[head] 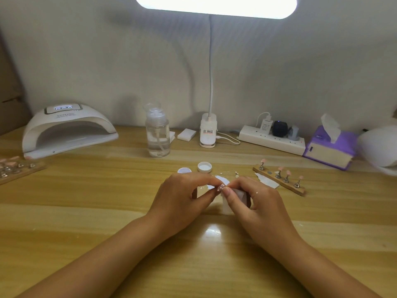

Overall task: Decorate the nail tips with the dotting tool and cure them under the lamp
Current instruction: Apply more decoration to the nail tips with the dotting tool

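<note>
My left hand (182, 194) pinches a small pink nail tip (221, 187) with white dots at the middle of the table. My right hand (255, 201) holds a folded white wipe (236, 196) against that tip. A wooden holder strip (279, 181) to the right carries several pink nail tips on metal stands. The white curing lamp (68, 130) stands at the back left with its display lit. A small white pot (184, 170) and its lid (204, 167) sit just beyond my hands. No dotting tool is visible.
A clear pump bottle (158, 134) and a desk lamp base (208, 132) stand at the back. A power strip (272, 138) and purple tissue box (330, 147) are back right. Another wooden holder (17, 171) lies at the left edge. Paper scraps (266, 180) lie near the strip.
</note>
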`<state>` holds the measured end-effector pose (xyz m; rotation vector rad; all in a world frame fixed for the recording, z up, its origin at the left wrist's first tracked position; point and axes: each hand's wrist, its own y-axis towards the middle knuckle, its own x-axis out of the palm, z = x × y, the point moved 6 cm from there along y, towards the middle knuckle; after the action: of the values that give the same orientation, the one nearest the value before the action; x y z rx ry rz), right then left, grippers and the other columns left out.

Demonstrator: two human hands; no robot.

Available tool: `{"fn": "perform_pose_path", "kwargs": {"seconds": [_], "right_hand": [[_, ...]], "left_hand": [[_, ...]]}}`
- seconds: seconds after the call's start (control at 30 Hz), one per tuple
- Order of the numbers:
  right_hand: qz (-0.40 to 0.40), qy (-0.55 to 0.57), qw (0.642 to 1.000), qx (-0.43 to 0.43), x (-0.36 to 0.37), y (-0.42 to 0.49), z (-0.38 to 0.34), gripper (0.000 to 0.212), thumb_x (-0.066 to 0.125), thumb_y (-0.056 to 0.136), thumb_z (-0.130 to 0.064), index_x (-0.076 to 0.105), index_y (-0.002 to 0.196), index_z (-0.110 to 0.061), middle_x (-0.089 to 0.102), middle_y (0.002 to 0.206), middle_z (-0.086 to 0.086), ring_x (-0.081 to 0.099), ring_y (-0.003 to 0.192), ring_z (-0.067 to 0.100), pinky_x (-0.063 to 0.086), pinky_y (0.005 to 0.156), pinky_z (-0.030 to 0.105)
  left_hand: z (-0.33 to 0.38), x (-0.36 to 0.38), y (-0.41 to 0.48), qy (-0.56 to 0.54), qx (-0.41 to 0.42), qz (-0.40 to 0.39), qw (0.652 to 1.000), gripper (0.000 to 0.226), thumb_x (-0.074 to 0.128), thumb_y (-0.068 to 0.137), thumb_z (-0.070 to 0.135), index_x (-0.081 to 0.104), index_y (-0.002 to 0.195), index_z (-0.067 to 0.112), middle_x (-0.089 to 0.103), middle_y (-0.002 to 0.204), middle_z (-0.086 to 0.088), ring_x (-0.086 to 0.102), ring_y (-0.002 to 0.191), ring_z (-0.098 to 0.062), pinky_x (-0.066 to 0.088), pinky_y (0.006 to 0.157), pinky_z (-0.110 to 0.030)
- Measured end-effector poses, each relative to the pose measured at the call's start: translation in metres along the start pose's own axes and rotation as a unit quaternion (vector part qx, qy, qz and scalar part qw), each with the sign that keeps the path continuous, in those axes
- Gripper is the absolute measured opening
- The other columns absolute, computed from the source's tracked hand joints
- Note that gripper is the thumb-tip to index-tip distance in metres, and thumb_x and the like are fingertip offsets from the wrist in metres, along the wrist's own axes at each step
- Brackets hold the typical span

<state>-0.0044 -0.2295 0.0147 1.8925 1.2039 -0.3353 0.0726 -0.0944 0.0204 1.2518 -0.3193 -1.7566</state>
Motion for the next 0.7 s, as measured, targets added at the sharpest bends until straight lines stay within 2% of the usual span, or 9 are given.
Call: {"fn": "perform_pose_path", "kwargs": {"seconds": [0.23,0.43,0.57,0.7], "right_hand": [[0.004,-0.003,1.000,0.008,-0.0005,0.0001,0.0025,0.011,0.065,0.094,-0.024,0.073,0.087,-0.020,0.062,0.072,-0.009,0.054,0.068,0.012,0.040,0.067,0.033],[0.014,0.003,1.000,0.012,-0.0019,0.0003,0.0039,0.013,0.065,0.093,-0.026,0.072,0.084,-0.020,0.061,0.069,-0.007,0.055,0.068,0.015,0.044,0.068,0.037],[0.018,0.007,1.000,0.016,-0.0020,0.0012,0.0055,0.013,0.065,0.092,-0.025,0.072,0.084,-0.019,0.064,0.071,-0.006,0.057,0.070,0.016,0.047,0.069,0.038],[0.047,0.024,0.998,0.022,-0.0060,0.0007,0.0079,0.013,0.067,0.091,-0.021,0.069,0.079,-0.022,0.061,0.067,-0.009,0.056,0.068,0.013,0.041,0.059,0.025]], "left_hand": [[-0.0020,0.0008,-0.0007,-0.011,-0.010,-0.004,1.000,0.012,0.065,0.086,0.038,0.076,0.091,0.035,0.052,0.062,0.036,0.041,0.044,-0.002,0.028,0.050,-0.016],[-0.0021,0.0007,-0.0010,-0.003,-0.011,-0.004,1.000,0.009,0.068,0.085,0.034,0.076,0.089,0.035,0.050,0.057,0.034,0.040,0.044,-0.002,0.027,0.051,-0.017],[-0.0008,0.0007,-0.0006,-0.008,-0.010,-0.005,1.000,0.010,0.068,0.085,0.033,0.077,0.090,0.033,0.051,0.060,0.037,0.040,0.044,-0.002,0.027,0.051,-0.016],[-0.0023,0.0006,-0.0004,-0.031,-0.020,0.001,0.999,0.006,0.073,0.087,0.028,0.078,0.091,0.030,0.051,0.059,0.038,0.039,0.043,-0.004,0.025,0.051,-0.009]]}}
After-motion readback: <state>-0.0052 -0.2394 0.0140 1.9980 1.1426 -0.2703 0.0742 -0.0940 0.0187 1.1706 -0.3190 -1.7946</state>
